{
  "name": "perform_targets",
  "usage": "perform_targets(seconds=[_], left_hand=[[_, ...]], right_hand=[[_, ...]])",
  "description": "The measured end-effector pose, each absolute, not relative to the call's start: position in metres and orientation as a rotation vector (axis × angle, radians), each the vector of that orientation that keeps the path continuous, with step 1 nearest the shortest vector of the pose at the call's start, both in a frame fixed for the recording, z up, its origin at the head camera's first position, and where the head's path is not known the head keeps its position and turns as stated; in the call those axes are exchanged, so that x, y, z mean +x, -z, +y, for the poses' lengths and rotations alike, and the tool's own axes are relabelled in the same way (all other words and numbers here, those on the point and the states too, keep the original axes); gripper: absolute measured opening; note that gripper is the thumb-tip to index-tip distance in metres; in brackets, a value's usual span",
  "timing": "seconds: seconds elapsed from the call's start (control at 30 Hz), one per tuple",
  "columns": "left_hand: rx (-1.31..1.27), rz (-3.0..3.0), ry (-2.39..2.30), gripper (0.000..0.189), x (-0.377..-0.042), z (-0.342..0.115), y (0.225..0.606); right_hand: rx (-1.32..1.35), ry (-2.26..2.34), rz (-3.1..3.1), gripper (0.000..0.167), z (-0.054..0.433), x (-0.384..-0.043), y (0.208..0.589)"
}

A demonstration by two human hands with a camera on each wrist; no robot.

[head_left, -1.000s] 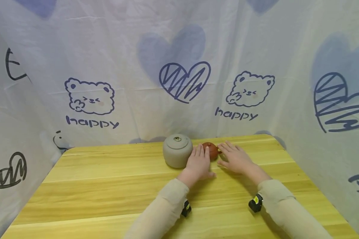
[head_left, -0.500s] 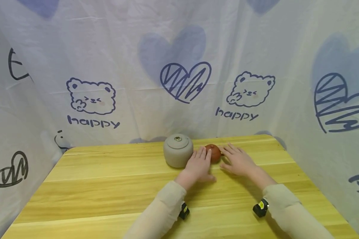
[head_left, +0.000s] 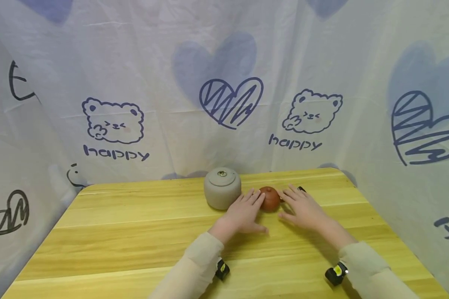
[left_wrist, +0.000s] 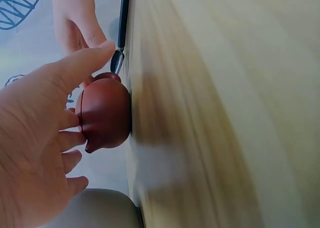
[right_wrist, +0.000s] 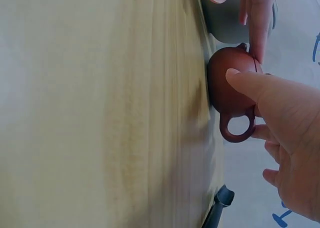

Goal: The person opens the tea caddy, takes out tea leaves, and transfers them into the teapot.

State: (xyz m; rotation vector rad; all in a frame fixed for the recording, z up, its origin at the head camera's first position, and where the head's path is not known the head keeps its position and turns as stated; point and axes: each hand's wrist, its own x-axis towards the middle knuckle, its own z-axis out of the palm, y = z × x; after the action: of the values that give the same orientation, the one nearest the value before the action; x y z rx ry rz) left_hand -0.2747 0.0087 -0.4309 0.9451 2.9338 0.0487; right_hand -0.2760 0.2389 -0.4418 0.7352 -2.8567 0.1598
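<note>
soft light casts faint shadows on the table [head_left: 134, 236], blurred in wrist views.

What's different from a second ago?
The little red teapot came nearer and a bit to the right, and the left hand and right hand came nearer too. A black utensil now peeks out past the right hand. I see no new grip or letting go. The gray jar stayed put.
</note>
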Motion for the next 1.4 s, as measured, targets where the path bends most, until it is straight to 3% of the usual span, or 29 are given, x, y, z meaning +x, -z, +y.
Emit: perform_targets(seconds=[1.4], left_hand=[[1.201,2.857,-0.113,0.104,-0.209,-0.022,0.426]], right_hand=[[0.751,-0.241,-2.84,0.075,0.229,-0.19,0.437]])
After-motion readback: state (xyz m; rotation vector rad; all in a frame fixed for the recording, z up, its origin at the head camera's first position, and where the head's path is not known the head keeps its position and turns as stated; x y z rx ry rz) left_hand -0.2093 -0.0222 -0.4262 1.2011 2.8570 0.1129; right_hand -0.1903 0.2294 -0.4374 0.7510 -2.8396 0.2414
